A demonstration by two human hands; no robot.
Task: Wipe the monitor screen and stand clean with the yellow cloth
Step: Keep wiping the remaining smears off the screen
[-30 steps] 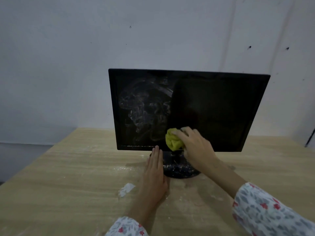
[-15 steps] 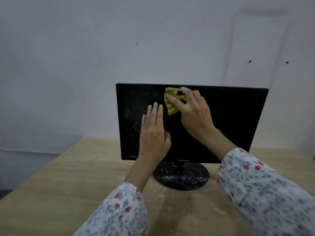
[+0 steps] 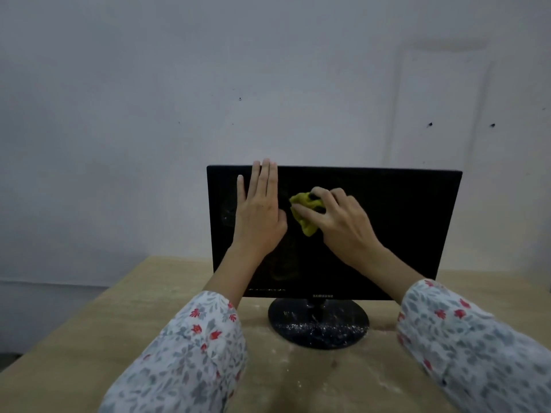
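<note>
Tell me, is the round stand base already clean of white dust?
No, white specks cover the stand base under the monitor.

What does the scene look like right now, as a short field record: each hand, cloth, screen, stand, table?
left hand: open, fingers straight, flat against the upper left of the screen, fingertips at the top edge
right hand: grips the bunched yellow cloth, pressing it on the screen
monitor screen: upright, dark; faint smears left of the left hand
stand: round black base, white specks and dust across it, not yet wiped
table: light wood, powdery traces around the base
sleeves: white floral, both forearms in view
</note>
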